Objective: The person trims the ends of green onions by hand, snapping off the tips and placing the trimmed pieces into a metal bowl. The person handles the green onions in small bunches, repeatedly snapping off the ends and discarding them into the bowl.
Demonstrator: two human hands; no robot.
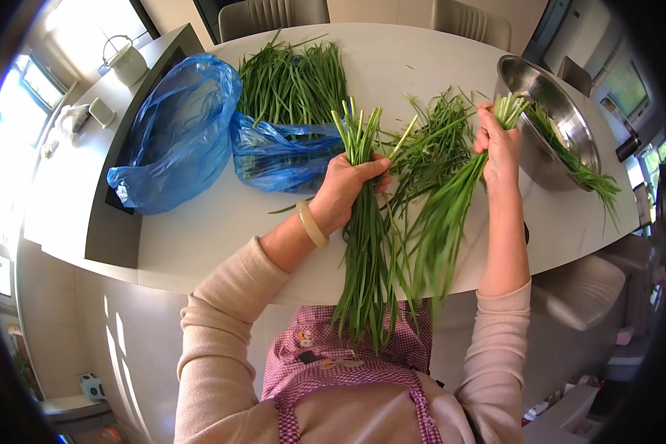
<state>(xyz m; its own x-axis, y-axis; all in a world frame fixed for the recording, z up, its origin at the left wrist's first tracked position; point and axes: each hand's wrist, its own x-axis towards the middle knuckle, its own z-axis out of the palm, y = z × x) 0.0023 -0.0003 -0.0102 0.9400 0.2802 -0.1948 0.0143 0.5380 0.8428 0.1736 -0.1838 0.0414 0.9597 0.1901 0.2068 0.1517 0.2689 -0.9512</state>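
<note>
My left hand (340,185) is closed round a bunch of long green chives (364,244), pale stem ends up and leaves hanging past the table edge. In my right hand (500,140) is a second bunch of chives (444,229), its stems poking out above the fist and its leaves trailing down toward the left. Between the two hands a loose heap of chives and trimmings (436,140) lies on the table. Just beyond my right hand stands a steel bowl (570,96), tilted in view, with chives (570,152) hanging over its rim.
A large pile of chives (292,81) rests at the far left, partly in a blue plastic bag (285,159). Another blue bag (177,133) lies open left of it. Chairs (274,16) surround the white table (214,248). A pale lidded pot (128,63) stands on the side counter.
</note>
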